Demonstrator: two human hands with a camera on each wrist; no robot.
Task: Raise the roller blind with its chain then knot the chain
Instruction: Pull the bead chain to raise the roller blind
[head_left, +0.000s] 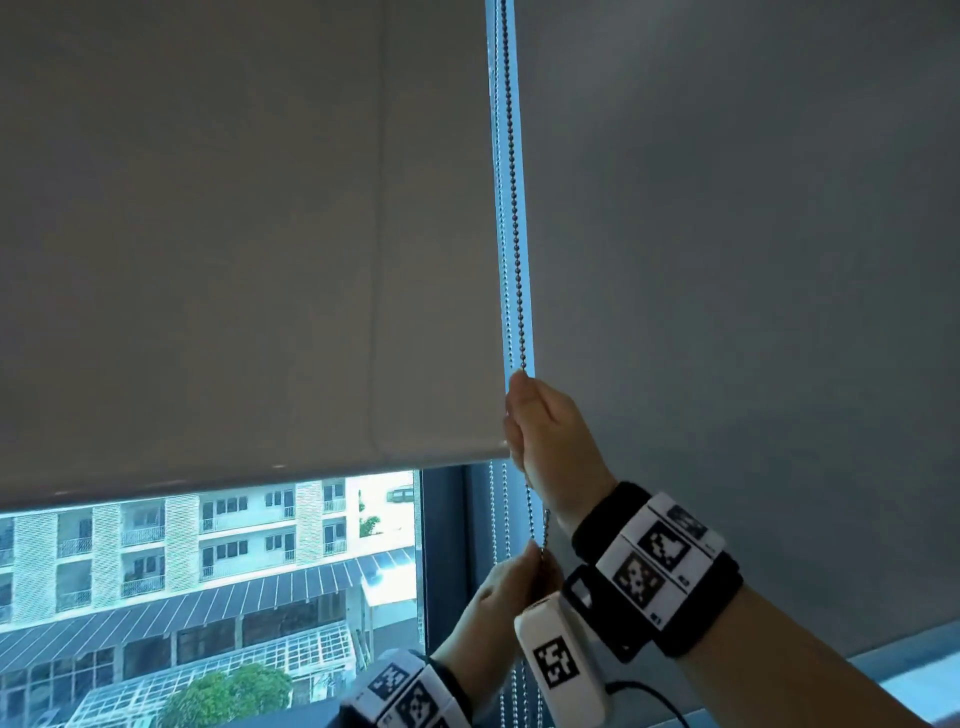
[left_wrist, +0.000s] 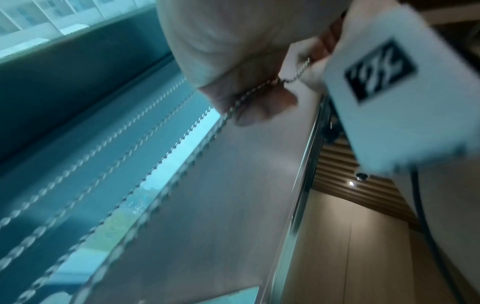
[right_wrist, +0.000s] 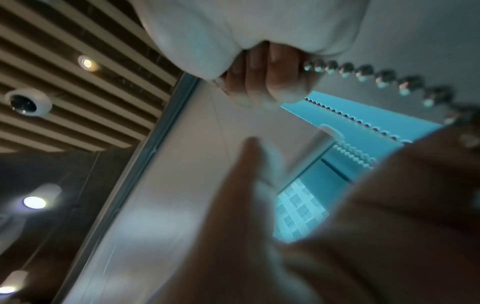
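A grey roller blind (head_left: 234, 249) hangs on the left, its bottom bar (head_left: 249, 475) partway up the window. A metal bead chain (head_left: 514, 208) runs down the bright gap between this blind and a second blind on the right. My right hand (head_left: 535, 421) grips the chain high up, fist closed round it. Below it my left hand (head_left: 511, 582) pinches the same chain, as the left wrist view shows with the beads (left_wrist: 249, 94) across the curled fingers (left_wrist: 262, 109). In the right wrist view the chain (right_wrist: 363, 74) leaves my curled fingers (right_wrist: 270, 82).
A second grey blind (head_left: 753, 312) covers the right side, fully down. More chain strands (head_left: 496, 519) hang beside the dark window frame (head_left: 441, 545). Buildings show through the glass (head_left: 208, 571). A slatted ceiling with a dome camera (right_wrist: 28, 102) is behind me.
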